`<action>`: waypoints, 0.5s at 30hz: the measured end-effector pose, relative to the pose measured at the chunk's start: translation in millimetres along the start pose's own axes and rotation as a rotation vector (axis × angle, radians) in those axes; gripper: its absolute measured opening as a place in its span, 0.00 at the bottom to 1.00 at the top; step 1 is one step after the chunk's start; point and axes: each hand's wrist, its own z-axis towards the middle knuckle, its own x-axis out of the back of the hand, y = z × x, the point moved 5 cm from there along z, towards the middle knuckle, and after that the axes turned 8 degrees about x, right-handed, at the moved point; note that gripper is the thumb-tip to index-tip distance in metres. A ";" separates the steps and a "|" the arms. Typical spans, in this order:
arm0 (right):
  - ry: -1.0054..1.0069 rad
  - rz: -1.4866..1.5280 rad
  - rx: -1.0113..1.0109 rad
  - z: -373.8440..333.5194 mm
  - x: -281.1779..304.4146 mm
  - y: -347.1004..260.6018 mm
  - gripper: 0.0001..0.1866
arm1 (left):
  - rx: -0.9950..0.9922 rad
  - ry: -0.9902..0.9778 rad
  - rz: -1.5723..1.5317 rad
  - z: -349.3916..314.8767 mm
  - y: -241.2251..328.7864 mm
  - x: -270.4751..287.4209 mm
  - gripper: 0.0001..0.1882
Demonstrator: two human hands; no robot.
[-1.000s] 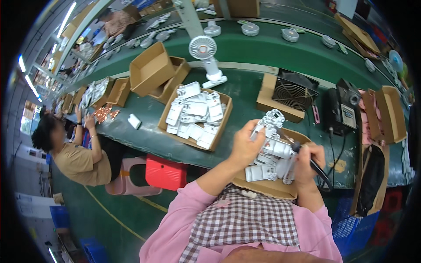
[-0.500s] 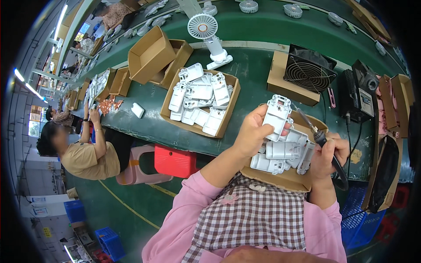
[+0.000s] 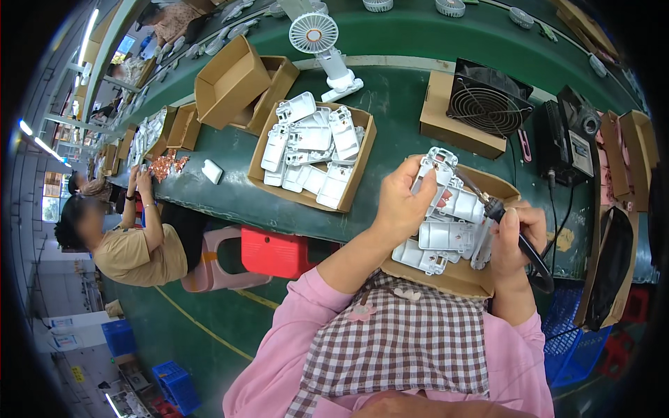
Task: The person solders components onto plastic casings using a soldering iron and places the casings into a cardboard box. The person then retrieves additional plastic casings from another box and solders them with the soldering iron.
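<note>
My left hand (image 3: 404,198) grips a white plastic housing (image 3: 442,157) with the thumb across it, above an open cardboard box (image 3: 460,283). Closed round the black handle of a soldering iron (image 3: 495,209), my right hand (image 3: 518,240) points the metal tip leftward at the upper end of that housing. Whether the tip touches it I cannot tell. Several similar white housings (image 3: 446,237) lie in the box beneath my hands. More of them (image 3: 310,137) are piled in a second cardboard box (image 3: 357,187) to the left.
Beyond stand a small white fan (image 3: 338,70) and a black caged fan (image 3: 490,104) by a carton (image 3: 456,132). A black soldering station (image 3: 568,150) with cables is at the right. Empty cartons (image 3: 233,80) stand back left. A co-worker (image 3: 143,244) sits left, past a red stool (image 3: 275,254).
The housing in my left hand has tilted, and my thumb now lies further over it. The iron's tip has come down and left to its upper end. The view has shifted slightly.
</note>
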 end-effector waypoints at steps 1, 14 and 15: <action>-0.002 -0.012 -0.007 0.0 1.4 0.5 0.07 | 0.018 -0.002 -0.020 0.0 1.3 -2.0 0.09; -0.045 -0.052 -0.009 6.2 -5.6 -0.5 0.08 | 0.077 0.049 -0.054 -1.6 5.6 -1.7 0.11; -0.038 -0.046 -0.039 5.2 -5.9 0.2 0.08 | 0.067 0.041 -0.038 -2.0 5.0 -0.6 0.11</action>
